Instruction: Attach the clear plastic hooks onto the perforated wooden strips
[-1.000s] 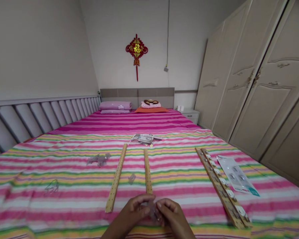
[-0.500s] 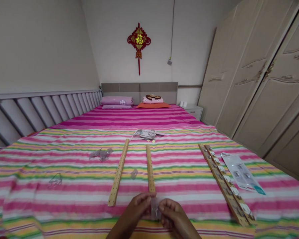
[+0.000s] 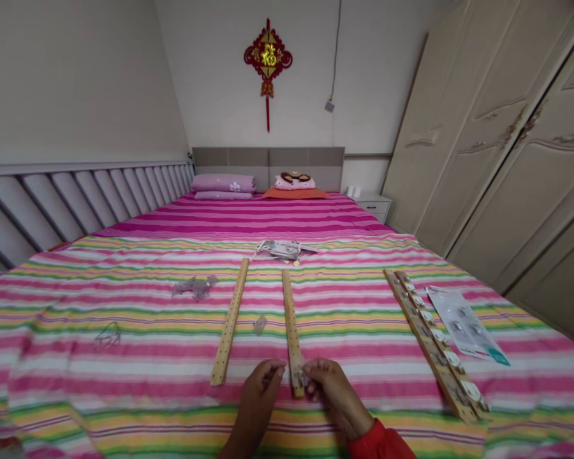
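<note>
My right hand [image 3: 333, 386] pinches a small shiny metal piece [image 3: 299, 377] at the near end of a wooden strip with rows of holes [image 3: 291, 319]. The exact kind of the piece is too small to tell. Left of that strip is my left hand [image 3: 262, 386], its fingers curled in and thumb close to the forefinger; whatever it may hold cannot be made out. A second holed wooden strip [image 3: 230, 322] lies farther left, with a small clear plastic bag [image 3: 260, 324] between the two strips.
On the right lie two wooden strips with metal and white round fittings [image 3: 433, 338], beside a clear blister pack [image 3: 466, 325]. Crumpled plastic bags [image 3: 195, 287], a thin clear wrapper [image 3: 108, 335] and a packet [image 3: 280, 249] rest on the striped bedspread [image 3: 138, 376].
My hands have moved apart; the clear plastic bag no longer shows between them. The right hand has brought a small metal piece onto the strip's near end. The view has tilted down slightly.
</note>
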The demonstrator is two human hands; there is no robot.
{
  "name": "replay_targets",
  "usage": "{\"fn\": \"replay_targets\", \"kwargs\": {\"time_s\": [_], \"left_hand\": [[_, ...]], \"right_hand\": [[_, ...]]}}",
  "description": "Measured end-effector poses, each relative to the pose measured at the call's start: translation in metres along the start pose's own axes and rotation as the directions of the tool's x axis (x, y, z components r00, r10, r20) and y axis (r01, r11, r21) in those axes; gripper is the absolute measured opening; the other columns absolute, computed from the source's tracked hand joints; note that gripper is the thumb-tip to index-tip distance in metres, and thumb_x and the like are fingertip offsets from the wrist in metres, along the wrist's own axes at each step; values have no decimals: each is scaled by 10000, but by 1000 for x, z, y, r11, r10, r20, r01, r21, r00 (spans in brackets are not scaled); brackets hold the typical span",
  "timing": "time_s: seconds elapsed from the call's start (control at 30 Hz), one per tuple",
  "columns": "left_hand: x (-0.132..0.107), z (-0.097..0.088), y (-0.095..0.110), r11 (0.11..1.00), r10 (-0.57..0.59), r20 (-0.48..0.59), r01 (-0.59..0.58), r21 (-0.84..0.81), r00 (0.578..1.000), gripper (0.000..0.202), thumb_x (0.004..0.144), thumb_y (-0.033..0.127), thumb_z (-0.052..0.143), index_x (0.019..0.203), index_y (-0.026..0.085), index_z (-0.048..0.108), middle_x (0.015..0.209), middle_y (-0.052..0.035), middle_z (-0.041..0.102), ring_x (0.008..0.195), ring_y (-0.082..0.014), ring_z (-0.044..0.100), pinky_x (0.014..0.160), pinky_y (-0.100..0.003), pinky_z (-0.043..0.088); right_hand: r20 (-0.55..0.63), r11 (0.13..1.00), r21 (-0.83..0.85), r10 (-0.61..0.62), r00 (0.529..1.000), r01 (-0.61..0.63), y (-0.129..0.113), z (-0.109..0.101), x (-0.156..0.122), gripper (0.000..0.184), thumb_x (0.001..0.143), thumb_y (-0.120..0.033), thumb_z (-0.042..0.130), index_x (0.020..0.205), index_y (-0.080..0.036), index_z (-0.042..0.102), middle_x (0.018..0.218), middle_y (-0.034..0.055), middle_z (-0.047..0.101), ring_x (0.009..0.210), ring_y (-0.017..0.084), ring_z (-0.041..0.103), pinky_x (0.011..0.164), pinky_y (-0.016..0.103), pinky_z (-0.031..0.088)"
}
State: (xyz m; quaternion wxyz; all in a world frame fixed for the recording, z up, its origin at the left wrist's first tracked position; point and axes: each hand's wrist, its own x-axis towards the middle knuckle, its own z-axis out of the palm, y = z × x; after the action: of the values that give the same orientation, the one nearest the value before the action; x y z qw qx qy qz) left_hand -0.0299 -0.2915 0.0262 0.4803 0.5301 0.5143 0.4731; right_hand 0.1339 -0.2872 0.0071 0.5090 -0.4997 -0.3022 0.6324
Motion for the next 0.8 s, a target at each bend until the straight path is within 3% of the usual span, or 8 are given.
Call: {"fn": "replay_targets", "kwargs": {"time_s": [0.37, 0.63, 0.8], "left_hand": [[18, 16, -6, 1000, 4, -25, -4, 20, 1000, 177, 678, 321, 678, 783, 184, 717, 767, -51, 673, 737, -199, 612, 688, -282, 465], [37, 30, -15, 993, -14, -79, 23, 114, 997, 143, 622, 256, 651, 732, 165, 639, 683, -19, 630, 632, -167, 579, 637, -282, 468], [40, 32, -18, 972, -14, -64, 29, 232, 998, 115, 648, 251, 606, 736, 178, 604, 690, -4, 617, 650, -164, 579, 646, -277, 465]], "right_hand": [[-95, 998, -54, 28, 995, -33, -3, 8, 2, 119, 533, -262, 608, 485, -154, 589, 312, -25, 531, 276, 76, 447, 311, 173, 309], [-93, 999, -42, -8, 996, 4, 5, 6, 7, 124, 535, -262, 616, 473, -167, 565, 321, -19, 540, 281, 82, 450, 312, 186, 324], [-128, 994, -111, -15, 992, 0, 10, 7, 10, 215, 544, -368, 639, 499, -184, 536, 312, -28, 529, 266, 89, 450, 306, 199, 358]]}}
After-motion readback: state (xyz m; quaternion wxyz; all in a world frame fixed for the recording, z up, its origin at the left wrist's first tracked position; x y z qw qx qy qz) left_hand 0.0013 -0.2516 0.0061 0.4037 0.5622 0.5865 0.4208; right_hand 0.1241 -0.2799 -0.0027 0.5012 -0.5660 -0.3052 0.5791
